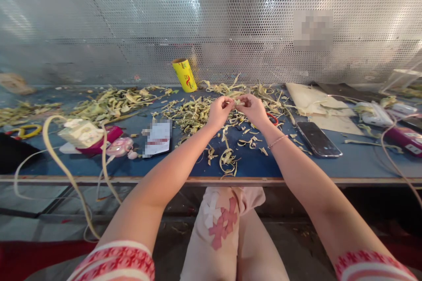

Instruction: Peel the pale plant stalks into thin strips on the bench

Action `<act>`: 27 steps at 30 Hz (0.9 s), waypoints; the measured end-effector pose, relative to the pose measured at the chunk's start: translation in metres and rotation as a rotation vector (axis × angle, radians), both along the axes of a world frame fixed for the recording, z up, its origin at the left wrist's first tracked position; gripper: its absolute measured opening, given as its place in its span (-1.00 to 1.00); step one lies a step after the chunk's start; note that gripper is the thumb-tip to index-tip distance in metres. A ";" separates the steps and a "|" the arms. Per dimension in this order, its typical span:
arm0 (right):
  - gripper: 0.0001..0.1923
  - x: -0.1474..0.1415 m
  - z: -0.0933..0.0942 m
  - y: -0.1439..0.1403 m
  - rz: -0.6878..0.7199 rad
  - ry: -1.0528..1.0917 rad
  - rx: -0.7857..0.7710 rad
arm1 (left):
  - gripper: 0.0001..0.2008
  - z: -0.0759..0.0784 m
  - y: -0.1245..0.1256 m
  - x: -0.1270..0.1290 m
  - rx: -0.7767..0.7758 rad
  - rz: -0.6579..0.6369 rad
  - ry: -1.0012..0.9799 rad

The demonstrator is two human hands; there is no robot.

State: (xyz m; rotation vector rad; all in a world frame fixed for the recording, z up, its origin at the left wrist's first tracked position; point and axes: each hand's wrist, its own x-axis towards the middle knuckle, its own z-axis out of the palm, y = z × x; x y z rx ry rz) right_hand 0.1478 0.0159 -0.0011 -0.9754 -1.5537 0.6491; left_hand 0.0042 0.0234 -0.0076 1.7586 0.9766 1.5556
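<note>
Centrally, above the blue-topped desk (263, 162), both hands meet at the far side. Left hand (220, 112) and right hand (253, 109) each pinch one end of a short pale straw-like strip (238, 103), held just over a loose pile of pale yellow-green shavings (194, 114). A yellow cylindrical roll (184, 75) stands tilted beyond the pile, left of the hands. A dark smartphone (318, 139) lies flat to the right, near the right forearm.
</note>
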 end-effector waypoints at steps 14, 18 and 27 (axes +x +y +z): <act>-0.85 0.008 0.000 0.002 -0.044 -0.073 -0.005 | -0.93 0.004 0.001 -0.006 -0.015 -0.113 0.071; -0.87 0.010 0.001 -0.001 -0.129 -0.261 0.118 | -0.97 0.004 0.002 -0.007 -0.023 -0.085 0.107; -0.78 0.004 0.006 -0.009 -0.211 -0.440 0.248 | -0.99 0.000 0.002 -0.004 0.037 0.005 0.185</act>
